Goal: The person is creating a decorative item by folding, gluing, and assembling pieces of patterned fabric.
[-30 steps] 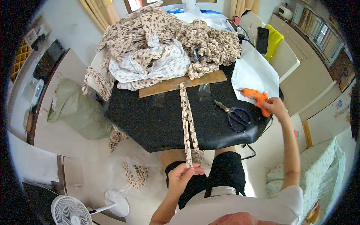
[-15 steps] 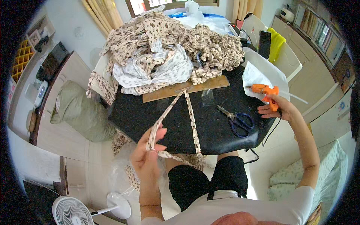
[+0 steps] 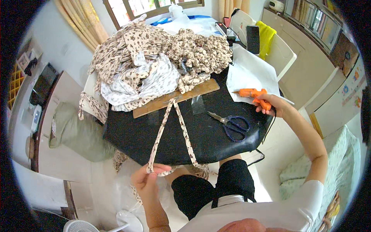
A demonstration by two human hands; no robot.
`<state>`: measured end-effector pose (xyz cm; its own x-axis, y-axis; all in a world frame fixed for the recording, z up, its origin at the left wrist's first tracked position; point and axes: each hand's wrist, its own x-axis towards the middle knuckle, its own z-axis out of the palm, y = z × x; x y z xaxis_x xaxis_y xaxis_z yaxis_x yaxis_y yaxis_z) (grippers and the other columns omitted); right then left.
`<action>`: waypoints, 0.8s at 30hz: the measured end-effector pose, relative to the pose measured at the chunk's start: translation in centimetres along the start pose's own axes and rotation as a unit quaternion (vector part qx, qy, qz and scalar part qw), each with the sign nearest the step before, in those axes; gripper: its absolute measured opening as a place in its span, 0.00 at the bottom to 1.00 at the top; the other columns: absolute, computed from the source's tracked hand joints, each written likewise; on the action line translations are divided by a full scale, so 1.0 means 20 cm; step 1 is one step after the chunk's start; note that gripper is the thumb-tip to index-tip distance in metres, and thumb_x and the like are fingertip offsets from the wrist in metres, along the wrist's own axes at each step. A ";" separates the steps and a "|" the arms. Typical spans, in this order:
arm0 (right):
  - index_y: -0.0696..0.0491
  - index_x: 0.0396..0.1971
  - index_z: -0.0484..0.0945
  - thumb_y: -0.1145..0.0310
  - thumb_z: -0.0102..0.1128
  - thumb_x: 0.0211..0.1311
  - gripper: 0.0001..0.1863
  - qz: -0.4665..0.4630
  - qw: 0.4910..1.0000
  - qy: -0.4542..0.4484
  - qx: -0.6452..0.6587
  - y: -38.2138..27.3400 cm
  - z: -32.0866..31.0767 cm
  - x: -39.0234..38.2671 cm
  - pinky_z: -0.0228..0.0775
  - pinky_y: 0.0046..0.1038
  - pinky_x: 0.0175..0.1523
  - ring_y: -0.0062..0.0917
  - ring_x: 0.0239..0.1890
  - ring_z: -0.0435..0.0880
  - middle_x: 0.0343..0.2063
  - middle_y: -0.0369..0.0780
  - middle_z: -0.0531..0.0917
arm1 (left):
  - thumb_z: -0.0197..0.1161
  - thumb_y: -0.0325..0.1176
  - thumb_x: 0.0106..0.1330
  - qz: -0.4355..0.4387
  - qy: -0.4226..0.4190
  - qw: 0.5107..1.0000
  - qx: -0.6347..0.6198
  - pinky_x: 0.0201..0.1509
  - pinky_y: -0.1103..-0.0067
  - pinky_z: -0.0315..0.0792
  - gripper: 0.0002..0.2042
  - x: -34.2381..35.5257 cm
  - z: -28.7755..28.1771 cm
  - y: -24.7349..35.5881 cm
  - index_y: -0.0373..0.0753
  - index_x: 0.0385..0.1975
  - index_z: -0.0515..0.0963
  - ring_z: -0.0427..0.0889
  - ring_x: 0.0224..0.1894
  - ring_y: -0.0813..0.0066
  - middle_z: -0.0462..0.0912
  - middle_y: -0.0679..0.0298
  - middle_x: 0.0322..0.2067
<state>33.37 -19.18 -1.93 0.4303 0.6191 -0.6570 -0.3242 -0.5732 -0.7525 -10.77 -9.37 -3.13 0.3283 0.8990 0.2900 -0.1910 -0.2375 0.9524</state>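
Observation:
My left hand (image 3: 148, 178) pinches a narrow fabric strip (image 3: 159, 136), cream with dark brown spots, just off the table's near edge. From my fingers the strip runs up to a wooden board (image 3: 147, 111); another length comes back from there over the table edge towards my lap. How its far end is held at the board is too small to tell. On the right, my right hand (image 3: 270, 105) is closed round the handle of an orange glue gun (image 3: 251, 92), its nozzle pointing left above a white sheet (image 3: 247, 75). Dark-handled scissors (image 3: 234, 127) lie between my hands, touched by neither.
Heaped patterned fabric (image 3: 127, 42) and a pile of gathered, ruffled strips (image 3: 201, 50) cover the far side of the black table (image 3: 127, 135). A dark phone (image 3: 253, 40) stands at the back right, near a white chair (image 3: 284, 58). The gun's cord (image 3: 268, 131) hangs over the right edge.
My left hand has moved down towards me, drawing the strip straighter. The glue gun stays in my right hand over the white sheet's edge. The whole view has shifted and turned a little.

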 end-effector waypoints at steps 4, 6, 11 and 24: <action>0.57 0.36 0.74 0.59 0.53 0.61 0.15 -0.023 1.000 -0.002 -0.006 -0.02 -0.04 -0.03 0.73 0.14 0.16 0.17 0.14 0.77 0.22 0.40 0.81 | 0.55 0.26 0.59 -0.010 -0.058 0.997 -0.053 0.39 0.72 0.76 0.07 -0.06 -0.07 -0.05 0.27 0.27 0.78 0.83 0.32 0.59 0.82 0.47 0.29; 0.58 0.35 0.73 0.60 0.52 0.61 0.14 -0.016 1.000 -0.013 0.005 -0.02 -0.05 -0.06 0.73 0.16 0.17 0.18 0.14 0.77 0.22 0.40 0.81 | 0.56 0.25 0.59 -0.016 -0.077 0.997 -0.007 0.39 0.73 0.77 0.07 -0.08 -0.08 -0.06 0.26 0.29 0.78 0.83 0.33 0.60 0.82 0.47 0.30; 0.54 0.24 0.76 0.56 0.59 0.56 0.15 -0.075 0.977 0.040 -0.197 0.04 -0.08 -0.15 0.58 0.19 0.15 0.15 0.12 0.68 0.17 0.34 0.75 | 0.55 0.21 0.58 -0.035 -0.126 0.991 -0.021 0.40 0.73 0.77 0.06 -0.11 -0.08 -0.11 0.26 0.29 0.78 0.84 0.34 0.61 0.83 0.47 0.31; 0.59 0.28 0.81 0.50 0.58 0.53 0.23 -0.182 0.910 0.051 -0.370 0.09 -0.25 0.01 0.66 0.22 0.27 0.17 0.24 0.74 0.27 0.34 0.79 | 0.57 0.22 0.59 -0.012 -0.217 0.976 0.030 0.39 0.75 0.78 0.05 -0.09 0.02 -0.12 0.27 0.30 0.79 0.84 0.34 0.63 0.83 0.50 0.30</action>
<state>37.01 -22.77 -3.15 0.4840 0.8084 -0.3349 0.4940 -0.5683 -0.6580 -10.53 -10.45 -5.96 0.6948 0.6677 0.2672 -0.1276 -0.2512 0.9595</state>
